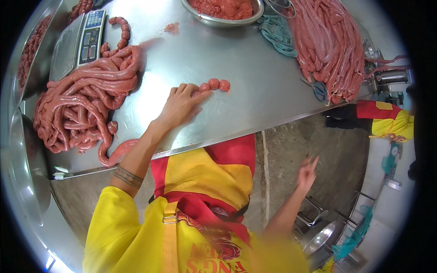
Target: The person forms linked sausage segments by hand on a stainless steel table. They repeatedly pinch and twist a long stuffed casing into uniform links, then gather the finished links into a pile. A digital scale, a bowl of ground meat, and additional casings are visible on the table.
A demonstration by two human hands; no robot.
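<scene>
Far left: digital scale (77, 43), then a heap of uncut sausage ropes (84, 102) on the steel tabletop (255, 68). Left hand (182, 105) lies flat, fingers spread, fingertips touching a short three-link sausage string (215, 85) just right of it, long axis left-right. Metal bowl (223, 20) holds minced meat; right hand (307, 173) open, empty, off the tabletop, well apart.

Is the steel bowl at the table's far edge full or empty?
Full, as far as shown: the steel bowl holds red ground meat heaped to about rim level. Its far side is cut off by the frame.
</scene>
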